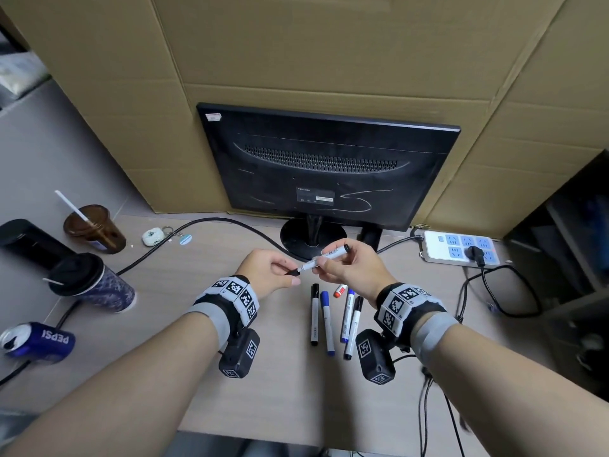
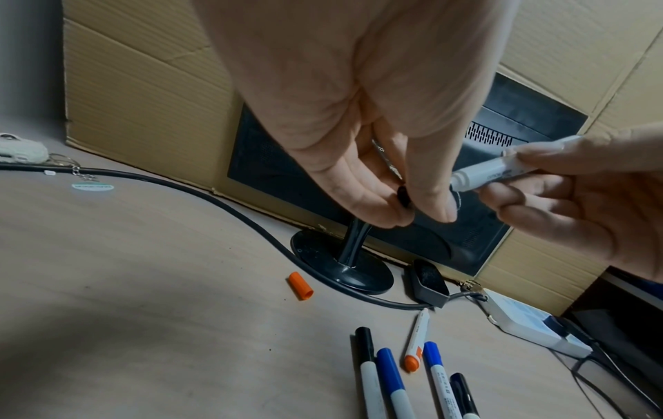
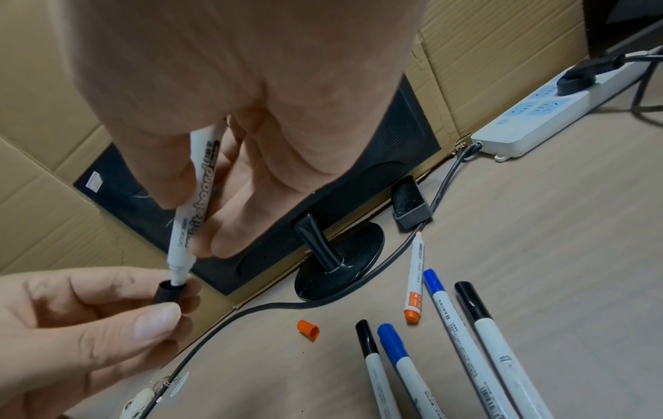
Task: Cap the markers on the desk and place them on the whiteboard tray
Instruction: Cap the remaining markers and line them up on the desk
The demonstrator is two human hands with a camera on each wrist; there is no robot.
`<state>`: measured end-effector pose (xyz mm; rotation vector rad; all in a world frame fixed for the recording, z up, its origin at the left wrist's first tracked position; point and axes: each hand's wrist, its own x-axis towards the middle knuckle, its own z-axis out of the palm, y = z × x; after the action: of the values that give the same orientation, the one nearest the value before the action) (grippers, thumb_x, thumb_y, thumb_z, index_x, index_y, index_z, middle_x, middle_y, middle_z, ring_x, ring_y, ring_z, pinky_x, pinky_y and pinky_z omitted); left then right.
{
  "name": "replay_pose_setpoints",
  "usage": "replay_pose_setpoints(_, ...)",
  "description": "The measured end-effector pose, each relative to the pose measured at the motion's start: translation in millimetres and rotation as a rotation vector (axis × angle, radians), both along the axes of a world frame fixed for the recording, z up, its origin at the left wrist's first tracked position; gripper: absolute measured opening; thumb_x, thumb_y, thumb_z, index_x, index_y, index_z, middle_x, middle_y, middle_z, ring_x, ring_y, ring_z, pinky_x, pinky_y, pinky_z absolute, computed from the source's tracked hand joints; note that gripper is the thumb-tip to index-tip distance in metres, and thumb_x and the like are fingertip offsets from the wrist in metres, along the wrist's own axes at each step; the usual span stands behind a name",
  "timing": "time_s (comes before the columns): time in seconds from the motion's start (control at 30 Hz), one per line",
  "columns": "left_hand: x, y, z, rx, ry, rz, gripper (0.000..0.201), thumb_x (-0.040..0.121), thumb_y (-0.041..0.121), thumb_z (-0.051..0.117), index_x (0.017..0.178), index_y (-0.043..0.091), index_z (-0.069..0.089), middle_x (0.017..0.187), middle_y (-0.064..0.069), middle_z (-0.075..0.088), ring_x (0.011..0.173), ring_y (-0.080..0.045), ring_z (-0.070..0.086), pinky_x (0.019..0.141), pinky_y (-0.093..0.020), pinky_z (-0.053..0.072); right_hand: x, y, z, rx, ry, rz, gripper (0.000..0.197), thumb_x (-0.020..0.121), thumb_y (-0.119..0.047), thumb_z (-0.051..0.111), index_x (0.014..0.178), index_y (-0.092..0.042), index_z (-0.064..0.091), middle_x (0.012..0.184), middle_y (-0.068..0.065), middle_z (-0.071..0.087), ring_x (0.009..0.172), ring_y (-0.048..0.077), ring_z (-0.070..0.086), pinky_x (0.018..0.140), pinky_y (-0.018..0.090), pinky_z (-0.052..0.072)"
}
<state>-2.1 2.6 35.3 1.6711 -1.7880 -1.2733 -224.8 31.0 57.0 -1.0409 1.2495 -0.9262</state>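
A black whiteboard marker (image 1: 326, 257), white-barrelled, is held in the air above the desk (image 1: 197, 324), in front of a monitor's stand. In the head view, the right hand (image 1: 349, 265) pinches the barrel between thumb and curled fingers, nib end pointing left. The left hand (image 1: 267, 272) pinches a black cap (image 1: 292, 273) at its fingertips, just at the nib. Below the hands, four capped markers (image 1: 333, 319), two black and two blue, lie side by side on the desk, with an orange cap (image 1: 340, 290) just beyond them. A power strip (image 1: 461, 249) sits to the right; cups and a can stand to the left.

From the left wrist, the left hand's thumb and fingers close around the black cap (image 2: 512, 198), mostly hidden. The marker's barrel (image 2: 484, 175) arrives from the right, held by the other hand's fingers. On the desk lie the orange cap (image 2: 301, 285) and, apart from it, an uncapped orange marker (image 2: 416, 343).

From the right wrist, the marker's nib sits just inside the mouth of the black cap (image 3: 170, 292); the cap is not pushed home. The orange marker (image 3: 414, 280) and its cap (image 3: 308, 330) lie apart.

The step in hand seems to be capping the black marker. Next, the cap likely needs a straight push along the barrel until seated. The orange marker remains uncapped, and no whiteboard tray is visible.
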Motion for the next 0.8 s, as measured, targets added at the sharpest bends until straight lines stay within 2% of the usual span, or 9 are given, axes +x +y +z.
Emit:
replay_pose_setpoints(0.13,-1.3,-0.1,2.3,0.007,0.008,-0.005,0.023,0.075,0.02,0.09,0.096,0.021,0.08,0.079,0.005,0.08,0.08,-0.008,0.076,0.076,-0.014,0.053,-4.1,-1.0,-1.4,0.003,0.011,0.024,0.027,0.093,-0.005,0.075,0.111,0.008,0.062,0.098,0.024,0.079,0.097,0.033,0.079,0.091,0.047,0.063)
replay_pose_setpoints(0.23,-3.6,0.6,5.6,0.004,0.043,-0.029,0.021,0.076,0.016,0.089,0.087,0.03,0.079,0.074,0.01,0.078,0.075,-0.003,0.073,0.073,-0.011,0.052,-4.9,-1.3,-2.2,0.012,0.012,0.032,0.027,0.093,-0.006,0.075,0.112,0.008,0.062,0.098,0.023,0.079,0.098,0.032,0.079,0.091,0.046,0.063)
replay_pose_setpoints(0.37,-5.5,-0.2,8.8,-0.021,0.069,-0.057,0.019,0.077,0.017,0.088,0.092,0.027,0.081,0.085,0.004,0.08,0.079,-0.009,0.074,0.08,-0.021,0.059,-5.4,-1.2,-1.0,0.026,0.024,0.045,0.028,0.092,-0.006,0.076,0.112,0.007,0.062,0.099,0.024,0.078,0.097,0.032,0.079,0.089,0.043,0.064)
replay_pose_setpoints(0.47,-4.5,-0.5,11.5,-0.015,0.074,-0.066,0.02,0.079,0.016,0.087,0.09,0.03,0.08,0.077,0.006,0.078,0.072,-0.005,0.07,0.08,-0.024,0.06,-10.3,-4.6,-4.6,0.036,0.158,0.078,0.02,0.088,-0.011,0.081,0.102,0.001,0.072,0.092,0.023,0.078,0.082,0.03,0.078,0.083,0.052,0.064)
replay_pose_setpoints(0.53,-3.4,-1.8,13.5,0.003,0.07,-0.085,0.021,0.08,0.016,0.086,0.088,0.034,0.079,0.071,0.006,0.078,0.07,-0.01,0.071,0.078,-0.026,0.061,-13.4,-6.2,-8.7,0.033,0.276,0.142,0.013,0.085,-0.018,0.085,0.094,-0.009,0.079,0.087,0.018,0.078,0.069,0.026,0.072,0.078,0.061,0.062)
replay_pose_setpoints(0.63,-5.3,-4.0,17.8,0.024,0.067,-0.104,0.017,0.081,0.014,0.086,0.093,0.024,0.079,0.077,-0.006,0.081,0.078,-0.022,0.077,0.082,-0.028,0.062,-13.9,-6.5,-10.3,0.016,0.351,0.195,0.008,0.085,-0.024,0.084,0.091,-0.019,0.082,0.093,0.019,0.078,0.065,0.023,0.068,0.073,0.065,0.061)
replay_pose_setpoints(0.7,-7.3,-5.1,21.1,0.02,0.063,-0.104,0.016,0.081,0.012,0.085,0.094,0.019,0.079,0.079,-0.01,0.081,0.079,-0.023,0.079,0.08,-0.023,0.061,-13.6,-6.2,-8.0,0.005,0.366,0.198,0.008,0.085,-0.027,0.084,0.09,-0.02,0.083,0.093,0.018,0.079,0.064,0.021,0.068,0.073,0.063,0.061)
replay_pose_setpoints(0.8,-9.0,-7.1,25.6,0.02,0.047,-0.128,0.018,0.08,0.008,0.086,0.096,0.014,0.081,0.079,-0.01,0.081,0.077,-0.021,0.078,0.073,-0.015,0.059,-14.6,-6.7,-4.1,0.004,0.365,0.211,0.007,0.087,-0.023,0.084,0.09,-0.017,0.083,0.093,0.018,0.079,0.061,0.02,0.068,0.073,0.063,0.062)
